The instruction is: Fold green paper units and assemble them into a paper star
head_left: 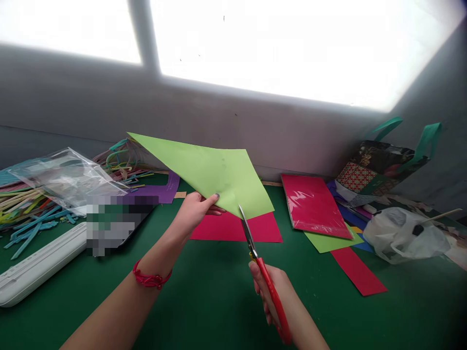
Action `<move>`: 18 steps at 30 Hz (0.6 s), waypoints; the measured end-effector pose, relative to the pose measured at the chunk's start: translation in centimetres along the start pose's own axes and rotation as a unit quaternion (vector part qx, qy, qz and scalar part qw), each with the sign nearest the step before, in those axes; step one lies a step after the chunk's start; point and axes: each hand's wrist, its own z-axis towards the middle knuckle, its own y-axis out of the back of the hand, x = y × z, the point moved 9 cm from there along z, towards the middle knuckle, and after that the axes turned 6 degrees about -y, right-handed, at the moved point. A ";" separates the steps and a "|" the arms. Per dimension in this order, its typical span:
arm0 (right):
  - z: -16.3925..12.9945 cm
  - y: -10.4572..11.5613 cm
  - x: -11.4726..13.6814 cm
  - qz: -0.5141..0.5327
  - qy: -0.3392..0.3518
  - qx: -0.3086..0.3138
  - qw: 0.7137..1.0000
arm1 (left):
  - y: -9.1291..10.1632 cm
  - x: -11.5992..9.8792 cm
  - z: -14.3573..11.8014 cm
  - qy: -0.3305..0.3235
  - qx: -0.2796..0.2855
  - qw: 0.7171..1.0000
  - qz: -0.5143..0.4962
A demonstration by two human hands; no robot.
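Note:
My left hand (199, 209) pinches the lower edge of a light green sheet of paper (211, 170), thumb on top and fingers beneath. The sheet is held up above the table, its far left corner raised. In my right hand (272, 289) is a pair of scissors (273, 291) with red handles. Their blades point away from me and meet the sheet's near edge, one blade lying over the paper. Below the sheet a red sheet of paper (233, 228) lies on the green table (204, 291).
Left lie several coloured strips (32, 228), a clear plastic sleeve (69, 177), a purple piece (168, 192) and a long white device (44, 262). Right are a wrapped red paper pack (315, 204), a red strip (359, 272), a white plastic bag (404, 236) and a patterned bag (375, 170).

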 end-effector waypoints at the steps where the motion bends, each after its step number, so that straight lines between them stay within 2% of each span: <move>1: 0.0 0.0 0.0 -0.003 0.000 -0.003 1.000 | 0.0 0.0 0.0 0.001 -0.001 1.000 0.000; 8: -0.2 -0.2 0.1 -0.011 -0.013 -0.012 1.000 | -0.1 0.0 0.0 0.002 -0.002 1.000 0.000; 13: -1.4 -0.2 1.3 -0.012 -0.011 0.020 1.000 | 0.1 0.2 0.1 0.001 -0.006 1.000 0.003; 18: -1.4 -0.4 2.1 -0.034 0.052 0.048 0.997 | 0.2 0.3 0.2 0.002 -0.011 1.000 -0.007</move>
